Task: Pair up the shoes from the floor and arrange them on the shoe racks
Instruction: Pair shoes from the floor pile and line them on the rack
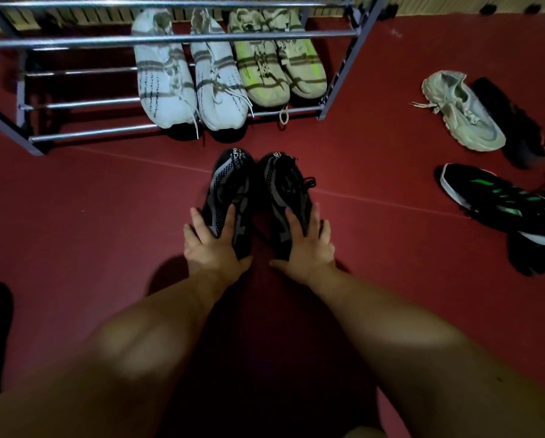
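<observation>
our left hand (214, 240) grips the left black shoe (230, 184), our right hand (309, 241) the right black shoe (282, 188), side by side before the shoe rack (84, 133).

Both forearms (157, 343), left hand (215, 245) and right hand (309, 245) are bare.
</observation>
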### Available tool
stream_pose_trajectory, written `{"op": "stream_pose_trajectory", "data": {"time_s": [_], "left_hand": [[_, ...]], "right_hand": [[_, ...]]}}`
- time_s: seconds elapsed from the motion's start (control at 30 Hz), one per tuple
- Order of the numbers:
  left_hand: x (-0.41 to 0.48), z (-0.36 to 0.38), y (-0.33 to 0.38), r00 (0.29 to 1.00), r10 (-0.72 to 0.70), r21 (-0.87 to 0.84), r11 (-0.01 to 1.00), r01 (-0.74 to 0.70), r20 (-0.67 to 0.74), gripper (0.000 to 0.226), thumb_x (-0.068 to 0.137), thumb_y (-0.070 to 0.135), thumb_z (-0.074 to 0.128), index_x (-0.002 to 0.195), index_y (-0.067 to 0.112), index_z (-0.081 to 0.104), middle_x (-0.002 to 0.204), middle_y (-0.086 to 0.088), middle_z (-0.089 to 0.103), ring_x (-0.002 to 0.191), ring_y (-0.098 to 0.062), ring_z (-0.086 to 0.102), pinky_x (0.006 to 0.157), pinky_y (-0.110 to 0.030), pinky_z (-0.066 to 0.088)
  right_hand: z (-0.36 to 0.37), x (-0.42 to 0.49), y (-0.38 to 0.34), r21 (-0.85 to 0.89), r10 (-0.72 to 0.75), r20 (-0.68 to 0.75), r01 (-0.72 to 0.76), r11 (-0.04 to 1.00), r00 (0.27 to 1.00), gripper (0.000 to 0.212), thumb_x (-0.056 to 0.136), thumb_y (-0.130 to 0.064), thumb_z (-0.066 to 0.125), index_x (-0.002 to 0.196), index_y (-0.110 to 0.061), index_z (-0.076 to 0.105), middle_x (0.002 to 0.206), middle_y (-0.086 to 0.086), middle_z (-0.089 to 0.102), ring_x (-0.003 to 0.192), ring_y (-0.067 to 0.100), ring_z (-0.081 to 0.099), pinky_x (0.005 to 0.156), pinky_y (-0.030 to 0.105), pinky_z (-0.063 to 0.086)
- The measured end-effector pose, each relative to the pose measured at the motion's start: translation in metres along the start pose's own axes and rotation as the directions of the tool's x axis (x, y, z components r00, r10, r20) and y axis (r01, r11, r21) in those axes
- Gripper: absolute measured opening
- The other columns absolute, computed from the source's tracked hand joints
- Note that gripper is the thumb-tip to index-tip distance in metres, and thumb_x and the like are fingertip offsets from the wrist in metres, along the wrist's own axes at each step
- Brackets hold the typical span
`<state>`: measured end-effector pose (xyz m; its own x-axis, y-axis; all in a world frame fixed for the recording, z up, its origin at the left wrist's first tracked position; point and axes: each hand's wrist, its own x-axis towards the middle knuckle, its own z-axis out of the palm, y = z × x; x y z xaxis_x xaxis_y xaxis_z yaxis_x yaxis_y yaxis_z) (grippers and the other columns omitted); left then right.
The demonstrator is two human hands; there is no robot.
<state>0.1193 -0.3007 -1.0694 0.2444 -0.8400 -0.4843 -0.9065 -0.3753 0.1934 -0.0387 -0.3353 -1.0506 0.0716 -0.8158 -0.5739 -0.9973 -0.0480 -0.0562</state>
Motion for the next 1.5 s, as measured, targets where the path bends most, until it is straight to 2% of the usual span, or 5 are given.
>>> {"op": "stream_pose_trajectory", "data": {"time_s": [0.13, 0.43, 0.87, 1.1, 1.5], "left_hand": [[0.001, -0.003, -0.005, 0.999, 0.024, -0.019, 1.000, -0.024, -0.030, 0.102, 0.076, 0.062, 0.059, 0.145, 0.045, -0.015, 0.150, -0.022, -0.010, 0.135, -0.036, 0.016, 0.109, -0.045, 0.024], [-0.010, -0.027, -0.009, 0.999, 0.032, -0.151, 0.988, -0.037, -0.034, 0.097, 0.076, 0.056, 0.061, 0.145, 0.049, -0.007, 0.150, -0.017, -0.004, 0.133, -0.034, 0.015, 0.104, -0.047, 0.031], [-0.047, -0.078, 0.012, 0.933, 0.171, -0.266, 0.928, -0.261, -0.318, 0.101, 0.069, 0.050, 0.069, 0.144, 0.053, 0.002, 0.150, -0.014, 0.010, 0.131, -0.034, 0.020, 0.102, -0.046, 0.030], [-0.070, -0.121, 0.031, 0.874, 0.240, -0.192, 0.919, -0.345, -0.423, 0.096, 0.075, 0.053, 0.064, 0.144, 0.052, -0.003, 0.153, -0.012, -0.002, 0.139, -0.030, 0.004, 0.112, -0.047, 0.015], [-0.080, -0.207, 0.047, 0.729, 0.068, -0.265, 0.906, -0.331, -0.681, 0.090, 0.076, 0.050, 0.064, 0.146, 0.049, 0.008, 0.151, -0.017, 0.005, 0.136, -0.036, 0.010, 0.113, -0.047, 0.018]], "right_hand": [[-0.001, 0.006, -0.004, 0.114, 0.150, 0.017, -0.151, 0.982, 0.989, 0.109, 0.079, -0.058, 0.062, 0.146, -0.035, -0.020, 0.154, 0.019, -0.018, 0.135, 0.038, 0.021, 0.110, 0.043, 0.029], [-0.015, -0.006, -0.005, 0.428, 0.145, -0.123, -0.079, 0.900, 0.982, 0.095, 0.078, -0.050, 0.063, 0.148, -0.039, 0.001, 0.146, 0.015, 0.017, 0.126, 0.033, 0.027, 0.104, 0.046, 0.033], [-0.070, -0.053, 0.020, 0.497, 0.184, -0.377, 0.031, 0.867, 0.908, 0.097, 0.080, -0.050, 0.063, 0.145, -0.047, -0.009, 0.152, 0.017, 0.007, 0.134, 0.036, 0.017, 0.112, 0.047, 0.022], [-0.106, -0.071, 0.023, 0.489, 0.112, -0.562, 0.220, 0.844, 0.819, 0.088, 0.083, -0.045, 0.061, 0.147, -0.046, 0.000, 0.153, 0.015, 0.003, 0.137, 0.034, 0.010, 0.113, 0.047, 0.017], [-0.189, -0.070, -0.001, 0.475, 0.116, -0.753, 0.414, 0.777, 0.648, 0.081, 0.083, -0.043, 0.062, 0.147, -0.045, 0.013, 0.155, 0.014, 0.002, 0.138, 0.034, 0.009, 0.114, 0.049, 0.016]]}}
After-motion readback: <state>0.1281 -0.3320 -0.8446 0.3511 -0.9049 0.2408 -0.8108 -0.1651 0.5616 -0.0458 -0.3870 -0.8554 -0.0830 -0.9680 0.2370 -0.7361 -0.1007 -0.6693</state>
